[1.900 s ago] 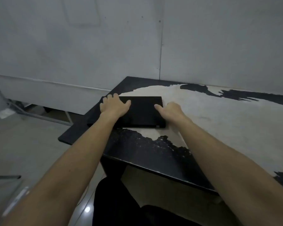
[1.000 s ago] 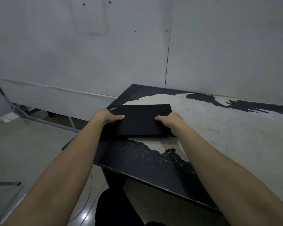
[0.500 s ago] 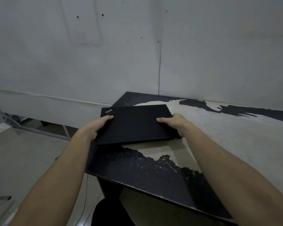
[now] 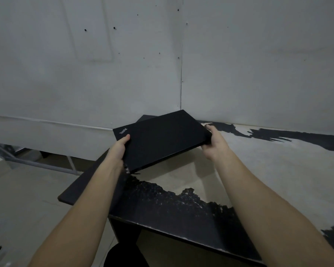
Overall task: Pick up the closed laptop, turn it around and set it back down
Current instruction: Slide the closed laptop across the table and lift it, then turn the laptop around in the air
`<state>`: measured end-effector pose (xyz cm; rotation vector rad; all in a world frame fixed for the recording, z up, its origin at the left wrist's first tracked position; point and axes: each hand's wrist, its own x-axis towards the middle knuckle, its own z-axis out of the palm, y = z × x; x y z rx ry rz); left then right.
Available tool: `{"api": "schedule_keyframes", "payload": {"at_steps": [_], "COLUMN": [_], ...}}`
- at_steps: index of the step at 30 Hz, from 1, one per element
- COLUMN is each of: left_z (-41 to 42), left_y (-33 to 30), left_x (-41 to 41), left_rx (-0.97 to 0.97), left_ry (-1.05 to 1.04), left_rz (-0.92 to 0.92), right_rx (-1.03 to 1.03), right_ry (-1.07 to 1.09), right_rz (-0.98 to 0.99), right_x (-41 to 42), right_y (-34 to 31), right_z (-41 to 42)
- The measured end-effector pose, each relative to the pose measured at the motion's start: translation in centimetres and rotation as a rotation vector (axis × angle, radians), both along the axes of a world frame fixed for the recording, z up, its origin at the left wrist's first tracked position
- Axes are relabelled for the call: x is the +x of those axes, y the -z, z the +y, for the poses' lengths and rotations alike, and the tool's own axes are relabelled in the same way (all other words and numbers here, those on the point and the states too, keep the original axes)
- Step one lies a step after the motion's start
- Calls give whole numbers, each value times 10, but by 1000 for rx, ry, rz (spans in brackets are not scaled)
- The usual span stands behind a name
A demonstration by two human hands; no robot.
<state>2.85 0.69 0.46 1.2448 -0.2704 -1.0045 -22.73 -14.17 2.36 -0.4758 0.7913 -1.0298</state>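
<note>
Left: the left hand (image 4: 118, 149) grips the left short edge of the closed, matte-black rectangular laptop (image 4: 162, 139), thumb lying on the lid just below the small white logo near the far-left corner; the remaining fingers curl out of sight beneath the base. Centre: the laptop is held in the air, clear of the worn table (image 4: 258, 170), a black-painted top whose coating has flaked away to a pale beige patch. The lid faces up and the body is skewed, one corner pointing toward the grey wall (image 4: 85, 74) and the near-left corner hanging lowest, just above the table's dark edge. A shadow falls on the pale surface below it. Right: the right hand (image 4: 213, 145) clasps the right short edge, thumb on top at the corner, fingers wrapped underneath. Progress, as judged: the lift appears complete and the rotation only partly made, since the laptop sits at a modest angle to the table edge. The rest of the turn and the setting-down remain.
</note>
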Motion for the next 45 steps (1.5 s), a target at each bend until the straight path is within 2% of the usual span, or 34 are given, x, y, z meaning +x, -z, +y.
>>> {"api": "schedule_keyframes", "payload": {"at_steps": [3, 5, 7, 10, 12, 15, 21, 25, 31, 37, 41, 43, 45], "left_z": [-7, -12, -17, -21, -22, -18, -8, -10, -41, -91, -113, -122, -126], "left_y": [3, 6, 7, 4, 2, 2, 12, 7, -27, -63, -76, -83, -89], "left_x": [-21, -32, -42, -53, -57, -55, -23, -1, 4, -3, -16, -22, -29], "left_rx": [-68, -117, -141, -155, -153, -120, -305, -251, -147, 78, 152, 240, 332], "left_ry": [-73, -115, -137, -144, -88, 50, 233, 391, 468, 468, 601, 661, 734], "left_rz": [39, 80, 98, 106, 113, 120, 226, 199, -95, -744, -1086, -1289, -1414], "right_rx": [45, 34, -13, -79, -114, -166, -255, -279, -323, -411, -435, -457, -484], "right_ry": [135, 151, 105, 126, 216, 238, 97, -13, -193, -323, -402, -445, -488], "right_rz": [-140, -172, -124, 71, 174, 198, 134, 157, 245, 274, 280, 277, 270], "right_x": [16, 26, 36, 51, 52, 43, 2, -22, -45, -48, -50, -51, -52], "right_y": [-1, -3, -4, 3, 8, 8, -1, -9, -4, 11, 18, 19, 18], "right_z": [10, 18, 27, 36, 36, 30, 15, 8, 2, 4, 6, 7, 7]}}
